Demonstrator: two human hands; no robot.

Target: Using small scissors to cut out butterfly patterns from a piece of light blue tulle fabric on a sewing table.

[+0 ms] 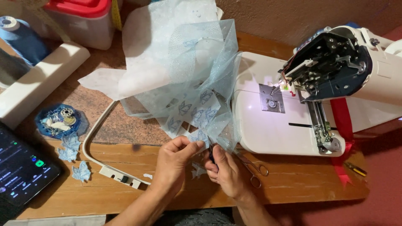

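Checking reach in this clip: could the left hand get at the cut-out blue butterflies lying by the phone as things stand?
Probably yes, once it lets go. The left hand pinches the blue embroidered fabric; the butterfly cut-outs lie on open wood to its left, with only the low white hoop frame between.

On the table (293, 184), the sewing machine (318, 88) stands right of the fabric (184, 71). The hoop (98, 142) lies under the fabric's left part. Cut-outs (73, 157) and a dish (60, 120) lie left of it, a phone (23, 169) farther left. Scissors (251, 165) lie before the machine.
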